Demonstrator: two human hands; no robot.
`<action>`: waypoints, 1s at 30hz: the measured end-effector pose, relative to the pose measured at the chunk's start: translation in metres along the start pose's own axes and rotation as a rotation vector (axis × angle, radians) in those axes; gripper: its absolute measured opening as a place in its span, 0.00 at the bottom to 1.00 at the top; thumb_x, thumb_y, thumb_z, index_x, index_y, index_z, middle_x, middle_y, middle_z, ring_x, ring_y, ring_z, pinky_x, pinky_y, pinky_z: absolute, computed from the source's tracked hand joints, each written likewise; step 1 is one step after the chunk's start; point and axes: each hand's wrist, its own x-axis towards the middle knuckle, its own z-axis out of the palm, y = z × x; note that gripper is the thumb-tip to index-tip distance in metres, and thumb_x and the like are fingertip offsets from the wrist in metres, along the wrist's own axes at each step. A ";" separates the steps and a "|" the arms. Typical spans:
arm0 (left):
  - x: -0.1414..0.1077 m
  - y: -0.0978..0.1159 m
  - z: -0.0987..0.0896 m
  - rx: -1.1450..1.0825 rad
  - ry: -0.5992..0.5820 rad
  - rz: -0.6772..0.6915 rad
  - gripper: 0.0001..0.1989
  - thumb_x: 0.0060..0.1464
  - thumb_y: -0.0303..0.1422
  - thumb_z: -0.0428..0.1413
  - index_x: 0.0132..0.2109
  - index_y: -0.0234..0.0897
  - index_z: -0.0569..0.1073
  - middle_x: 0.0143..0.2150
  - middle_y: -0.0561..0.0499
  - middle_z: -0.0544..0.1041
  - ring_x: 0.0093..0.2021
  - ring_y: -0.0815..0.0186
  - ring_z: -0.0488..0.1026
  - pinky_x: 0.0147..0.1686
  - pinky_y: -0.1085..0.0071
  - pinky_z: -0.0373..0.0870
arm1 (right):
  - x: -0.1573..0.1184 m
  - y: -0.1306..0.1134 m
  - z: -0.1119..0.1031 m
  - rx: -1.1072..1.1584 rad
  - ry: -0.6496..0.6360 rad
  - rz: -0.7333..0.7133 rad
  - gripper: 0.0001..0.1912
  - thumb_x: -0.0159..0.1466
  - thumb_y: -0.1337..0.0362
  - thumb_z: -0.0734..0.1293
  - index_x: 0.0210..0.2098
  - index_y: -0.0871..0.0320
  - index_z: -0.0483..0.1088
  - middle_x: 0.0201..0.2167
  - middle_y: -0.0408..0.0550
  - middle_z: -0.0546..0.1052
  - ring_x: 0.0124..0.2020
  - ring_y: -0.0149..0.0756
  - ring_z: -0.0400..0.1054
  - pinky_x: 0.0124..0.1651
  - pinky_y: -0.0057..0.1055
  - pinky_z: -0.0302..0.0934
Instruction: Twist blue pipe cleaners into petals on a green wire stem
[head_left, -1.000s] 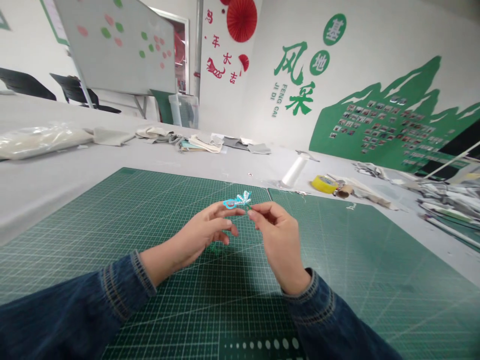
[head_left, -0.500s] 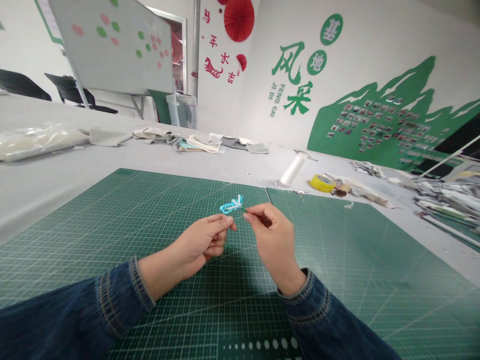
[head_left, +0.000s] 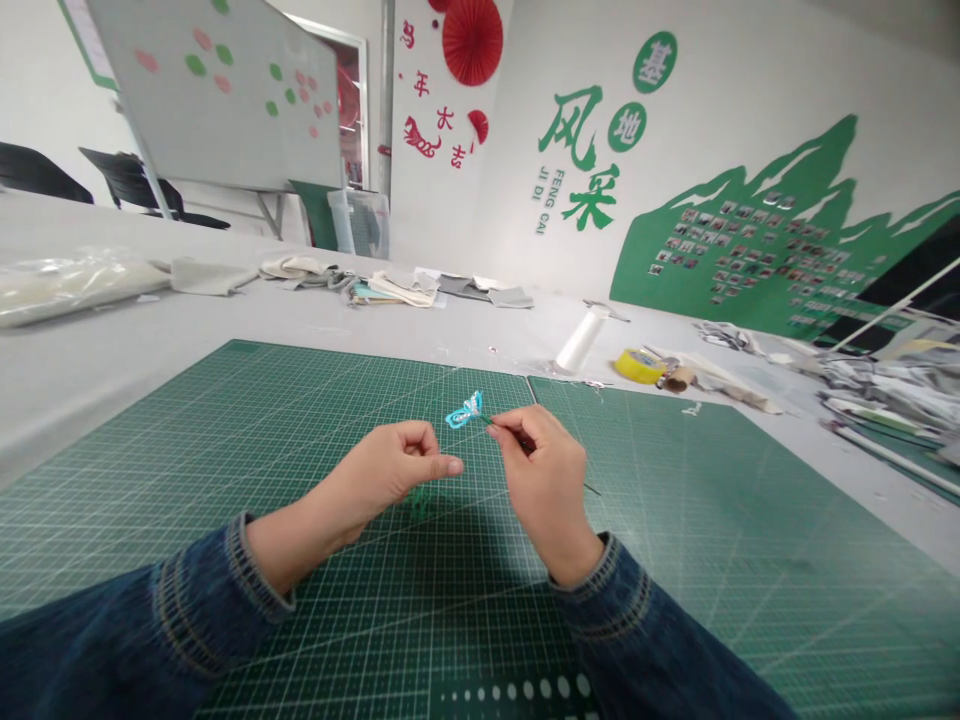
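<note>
My right hand pinches a thin green stem between thumb and fingertips. On the stem's far end is a small bright blue butterfly-like ornament edged with pale, shiny beads. A thin dark stem end pokes out behind the right hand. My left hand is closed, thumb lying along the curled fingers, a little left of the ornament and apart from it. Some blurred green strands show just under the left fingers; what the fingers grip is hidden. Both hands hover over the green cutting mat.
Beyond the mat stand a white cone of thread and a roll of yellow tape. Fabric pieces lie along the back, a plastic-wrapped bundle at far left. Cluttered scraps and rods cover the right side.
My left hand has let go of the ornament and drawn back left and slightly down. The right hand still holds the stem, and the ornament has turned a little.
</note>
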 end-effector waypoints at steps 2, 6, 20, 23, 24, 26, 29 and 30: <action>-0.001 0.003 -0.006 0.289 0.146 0.184 0.24 0.45 0.45 0.65 0.23 0.37 0.60 0.18 0.60 0.56 0.21 0.73 0.52 0.22 0.75 0.46 | 0.000 0.000 0.000 -0.069 -0.041 -0.033 0.08 0.63 0.73 0.65 0.30 0.56 0.71 0.29 0.43 0.73 0.32 0.34 0.67 0.37 0.32 0.59; -0.006 0.008 -0.013 0.603 0.275 0.477 0.24 0.47 0.46 0.64 0.22 0.36 0.61 0.19 0.59 0.58 0.22 0.73 0.53 0.23 0.73 0.48 | -0.003 -0.001 0.000 -0.155 -0.169 -0.119 0.08 0.65 0.72 0.63 0.32 0.56 0.71 0.31 0.45 0.74 0.36 0.37 0.67 0.41 0.33 0.60; -0.005 0.003 -0.012 0.391 -0.214 0.555 0.11 0.54 0.40 0.62 0.44 0.44 0.82 0.30 0.52 0.80 0.29 0.68 0.73 0.30 0.74 0.65 | 0.000 0.000 -0.003 -0.124 -0.161 -0.086 0.09 0.64 0.73 0.64 0.30 0.55 0.71 0.31 0.44 0.74 0.35 0.36 0.68 0.40 0.32 0.60; -0.005 0.000 -0.012 0.514 -0.166 0.677 0.15 0.53 0.41 0.62 0.48 0.48 0.80 0.26 0.53 0.76 0.29 0.68 0.70 0.31 0.73 0.63 | -0.001 0.000 -0.002 -0.109 -0.163 -0.090 0.09 0.64 0.73 0.64 0.31 0.55 0.71 0.31 0.44 0.74 0.35 0.36 0.68 0.40 0.32 0.60; -0.005 0.000 -0.012 0.553 -0.154 0.708 0.16 0.53 0.42 0.62 0.49 0.48 0.80 0.25 0.53 0.76 0.29 0.67 0.70 0.32 0.73 0.63 | -0.001 0.001 -0.002 -0.105 -0.165 -0.092 0.09 0.64 0.73 0.63 0.31 0.55 0.71 0.31 0.44 0.74 0.34 0.36 0.68 0.39 0.32 0.60; -0.006 0.001 -0.012 0.596 -0.150 0.739 0.14 0.55 0.41 0.61 0.48 0.47 0.80 0.26 0.53 0.77 0.30 0.67 0.69 0.32 0.72 0.63 | 0.000 0.001 -0.001 -0.098 -0.170 -0.094 0.09 0.63 0.73 0.64 0.31 0.55 0.71 0.31 0.44 0.74 0.34 0.36 0.68 0.39 0.32 0.60; -0.009 0.005 -0.012 0.580 -0.203 0.746 0.10 0.60 0.38 0.57 0.45 0.43 0.81 0.30 0.52 0.81 0.30 0.67 0.71 0.35 0.71 0.65 | 0.001 0.002 -0.001 -0.093 -0.158 -0.087 0.09 0.63 0.73 0.64 0.30 0.55 0.71 0.30 0.44 0.74 0.33 0.36 0.68 0.39 0.32 0.60; -0.010 0.006 -0.012 0.578 -0.241 0.745 0.10 0.61 0.36 0.56 0.44 0.43 0.81 0.32 0.52 0.81 0.32 0.67 0.72 0.36 0.71 0.65 | 0.002 0.003 -0.002 -0.088 -0.139 -0.078 0.09 0.63 0.73 0.64 0.30 0.55 0.71 0.29 0.44 0.74 0.33 0.36 0.68 0.39 0.33 0.60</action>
